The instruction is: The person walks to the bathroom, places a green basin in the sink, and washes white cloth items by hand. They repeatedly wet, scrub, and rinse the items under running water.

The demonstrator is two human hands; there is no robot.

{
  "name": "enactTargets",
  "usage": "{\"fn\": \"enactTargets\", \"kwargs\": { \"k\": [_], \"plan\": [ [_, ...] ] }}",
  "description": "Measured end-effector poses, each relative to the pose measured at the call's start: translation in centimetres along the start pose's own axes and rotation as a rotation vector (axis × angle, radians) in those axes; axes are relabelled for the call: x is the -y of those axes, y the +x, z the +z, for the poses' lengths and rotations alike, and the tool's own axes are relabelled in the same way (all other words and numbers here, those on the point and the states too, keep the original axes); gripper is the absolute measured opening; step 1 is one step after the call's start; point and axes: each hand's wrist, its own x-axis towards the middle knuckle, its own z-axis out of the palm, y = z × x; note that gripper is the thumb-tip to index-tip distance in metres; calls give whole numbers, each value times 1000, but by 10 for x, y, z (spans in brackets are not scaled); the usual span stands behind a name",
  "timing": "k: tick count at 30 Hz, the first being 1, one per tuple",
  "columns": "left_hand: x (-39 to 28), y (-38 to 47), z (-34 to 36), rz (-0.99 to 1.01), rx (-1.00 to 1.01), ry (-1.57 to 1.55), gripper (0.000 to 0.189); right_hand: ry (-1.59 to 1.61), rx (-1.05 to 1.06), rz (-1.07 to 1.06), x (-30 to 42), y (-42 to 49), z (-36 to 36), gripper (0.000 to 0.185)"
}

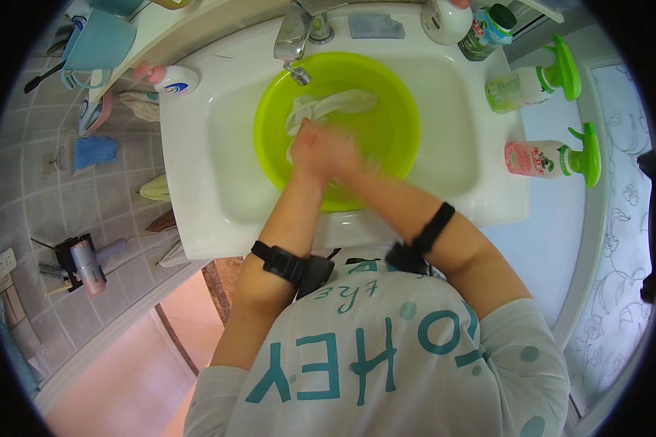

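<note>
A wet white cloth (pixel 341 104) lies partly bunched in a lime-green plastic basin (pixel 402 109) that holds some water. My left hand (pixel 310 150) is closed on the cloth near the basin's middle, and folds of it show above and to the left of the fist. Pressed against it from the right is my right hand (pixel 341 150), blurred by motion. Its fingers are hidden, so its grip on the cloth cannot be made out. Over the basin's far rim hangs the chrome faucet (pixel 293 38) with its swivel spout (pixel 300 75).
The basin stands in a white washbasin (pixel 459 131). A pump bottle (pixel 177 80) is at its left back corner. Along the right stand a white bottle (pixel 447 22), a dark-capped jar (pixel 484 35) and two spray bottles (pixel 519 87). A hair dryer (pixel 89 267) hangs on the left wall.
</note>
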Motion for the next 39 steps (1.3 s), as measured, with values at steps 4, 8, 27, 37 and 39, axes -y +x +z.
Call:
{"fn": "enactTargets", "kwargs": {
  "k": [4,8,27,37,39],
  "plan": [
    [-4,1,3,19,-69,60,37,0,-48,220,-28,12,-4,20],
    [-9,-6,22,-40,550,-31,33,32,-90,217,-47,14,9,17],
    [1,-25,36,27,-55,44,33,-125,117,-192,-17,-1,-2,15],
    [-10,-19,38,-76,208,-27,38,-112,128,-172,-11,4,-15,27],
    [-11,-27,45,-36,8,57,39,-8,-154,57,-27,15,-30,29]
  ]
}}
